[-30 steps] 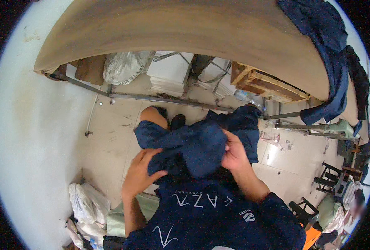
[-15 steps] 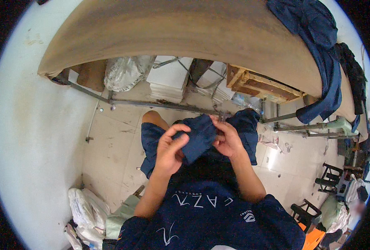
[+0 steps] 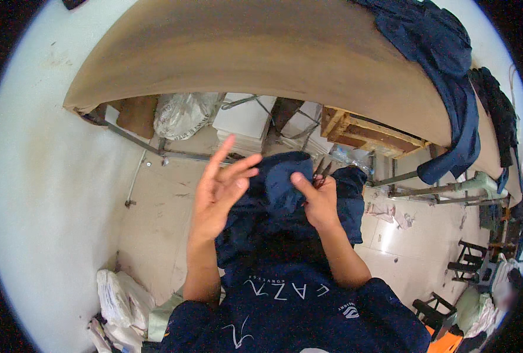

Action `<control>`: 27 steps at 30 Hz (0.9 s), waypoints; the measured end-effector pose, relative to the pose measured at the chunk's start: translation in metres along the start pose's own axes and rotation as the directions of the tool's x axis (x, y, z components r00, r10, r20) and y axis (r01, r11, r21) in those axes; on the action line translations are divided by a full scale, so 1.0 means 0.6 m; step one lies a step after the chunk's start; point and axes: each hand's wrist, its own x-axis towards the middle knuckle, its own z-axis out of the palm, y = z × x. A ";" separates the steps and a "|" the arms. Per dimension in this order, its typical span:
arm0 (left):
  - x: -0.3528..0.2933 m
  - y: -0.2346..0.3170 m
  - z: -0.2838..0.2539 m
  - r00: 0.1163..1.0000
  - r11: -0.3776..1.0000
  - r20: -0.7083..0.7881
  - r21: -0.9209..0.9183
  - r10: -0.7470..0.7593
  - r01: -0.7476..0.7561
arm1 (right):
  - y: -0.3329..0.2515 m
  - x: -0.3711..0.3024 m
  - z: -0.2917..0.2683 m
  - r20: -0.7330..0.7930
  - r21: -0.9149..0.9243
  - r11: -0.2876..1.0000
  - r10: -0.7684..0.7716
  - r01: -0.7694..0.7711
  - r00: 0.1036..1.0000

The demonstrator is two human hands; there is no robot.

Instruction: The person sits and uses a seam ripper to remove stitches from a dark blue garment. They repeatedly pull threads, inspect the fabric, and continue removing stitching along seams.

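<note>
My left hand [image 3: 217, 191] is held up beside the cloth, fingers spread and nothing in them. My right hand [image 3: 321, 200] grips a folded piece of navy cloth [image 3: 282, 179], the thumb pressed on its face. Small dark metal thread snips [image 3: 322, 169] stick up from the same hand, blades pointing away from me; their handles are mostly hidden by the fingers. The cloth hangs over my lap, and its lower edge blends into my dark clothing, so its full shape cannot be made out.
A long table with a brown cloth cover [image 3: 243, 53] stands ahead. Navy garments [image 3: 458, 112] drape over its right end. Beneath are a plastic bag [image 3: 182, 115], white stacks [image 3: 243, 120] and a wooden frame [image 3: 373, 132]. Black stools [image 3: 467, 259] stand right; white bags [image 3: 120, 297] lie lower left.
My left hand has let go of the cloth and moved left and up, its fingers opening. My right hand keeps the cloth and snips, its thumb now lying over the cloth.
</note>
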 end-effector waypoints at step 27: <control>-0.023 -0.084 0.033 0.936 0.932 -0.347 0.355 0.059 0.073 | -0.051 -0.065 -0.023 0.022 -0.553 0.770 -0.367 0.317 0.930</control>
